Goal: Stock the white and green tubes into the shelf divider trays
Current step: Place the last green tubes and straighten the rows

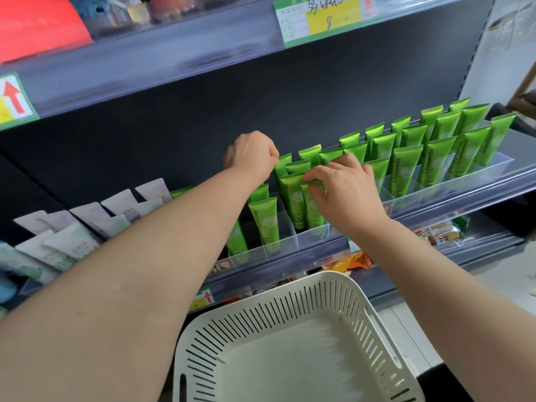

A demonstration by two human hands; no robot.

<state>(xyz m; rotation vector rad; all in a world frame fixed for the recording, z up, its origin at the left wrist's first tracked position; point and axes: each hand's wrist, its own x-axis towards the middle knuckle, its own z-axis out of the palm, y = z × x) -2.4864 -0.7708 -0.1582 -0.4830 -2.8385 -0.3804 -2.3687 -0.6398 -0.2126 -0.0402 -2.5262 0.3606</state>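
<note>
Several green tubes (406, 169) stand cap-down in clear divider trays (452, 185) along the middle shelf, from the centre to the right. White tubes (72, 245) fill the trays at the left. My left hand (251, 153) reaches to the back of the shelf and pinches the top of a rear green tube (282, 166). My right hand (345, 188) sits further forward, fingers closed on the top edge of a front green tube (314, 208) standing in its tray slot.
A white slotted plastic basket (293, 309) sits below my arms, with nothing inside it. An upper shelf with price tags (319, 18) overhangs the tubes. Snack packets (438, 232) lie on the lower shelf. The dark back panel closes off the rear.
</note>
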